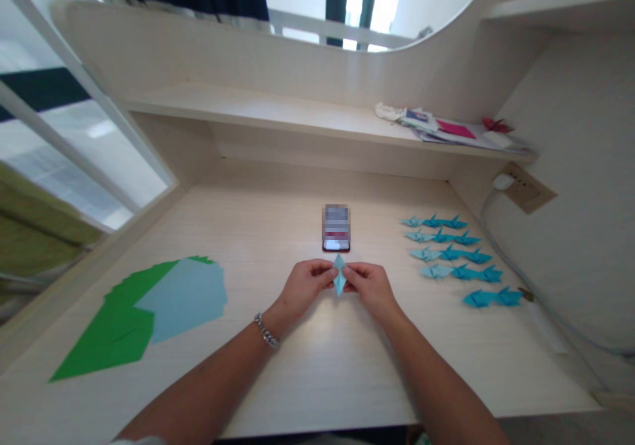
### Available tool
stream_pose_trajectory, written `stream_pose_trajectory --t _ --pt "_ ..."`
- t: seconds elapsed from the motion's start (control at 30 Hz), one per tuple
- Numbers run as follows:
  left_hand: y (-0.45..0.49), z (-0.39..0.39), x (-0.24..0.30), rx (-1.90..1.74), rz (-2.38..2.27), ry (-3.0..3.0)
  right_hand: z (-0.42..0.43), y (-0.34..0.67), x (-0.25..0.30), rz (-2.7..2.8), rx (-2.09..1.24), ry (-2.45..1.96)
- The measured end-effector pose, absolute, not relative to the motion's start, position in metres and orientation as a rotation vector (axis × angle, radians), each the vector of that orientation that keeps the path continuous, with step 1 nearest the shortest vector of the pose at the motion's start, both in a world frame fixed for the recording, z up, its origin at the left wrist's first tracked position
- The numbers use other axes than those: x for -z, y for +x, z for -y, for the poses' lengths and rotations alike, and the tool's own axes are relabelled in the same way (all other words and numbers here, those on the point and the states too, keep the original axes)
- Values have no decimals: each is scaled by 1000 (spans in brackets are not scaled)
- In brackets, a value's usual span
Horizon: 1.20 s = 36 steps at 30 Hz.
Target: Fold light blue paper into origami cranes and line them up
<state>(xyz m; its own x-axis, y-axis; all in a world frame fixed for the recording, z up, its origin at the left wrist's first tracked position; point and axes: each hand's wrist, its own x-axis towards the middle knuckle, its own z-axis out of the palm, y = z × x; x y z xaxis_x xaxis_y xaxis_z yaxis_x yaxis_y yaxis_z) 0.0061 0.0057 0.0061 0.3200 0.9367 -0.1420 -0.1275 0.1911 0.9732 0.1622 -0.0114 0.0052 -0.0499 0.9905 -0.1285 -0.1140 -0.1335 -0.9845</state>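
Note:
A small light-blue folded paper piece [339, 274] is held upright between both hands over the middle of the pale wooden desk [317, 365]. My left hand [305, 285], with a metal bracelet at the wrist, pinches its left side. My right hand [371, 286] pinches its right side. Just beyond the hands a phone [336, 228] lies flat on the desk. To the right, several finished blue paper cranes [454, 256] lie in rows.
Flat sheets of green paper [112, 326] and light-blue paper [186, 296] lie on the desk's left. A shelf [278, 111] at the back carries papers and a red paper crane [497, 125]. A wall socket with a cable [520, 190] is at right.

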Motion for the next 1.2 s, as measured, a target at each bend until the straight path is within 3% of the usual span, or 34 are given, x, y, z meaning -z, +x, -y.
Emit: stream_pose_trajectory --t 0.73,1.0,1.2 --pt "9 -4 -4 -932 -957 1074 11 159 -1 1131 -1349 -1225" --pt "12 0 -10 -863 -971 1188 9 167 -8 1339 -1074 -1316" --pt "16 3 -15 -803 -973 1184 10 167 -9 1277 -1116 -1314"
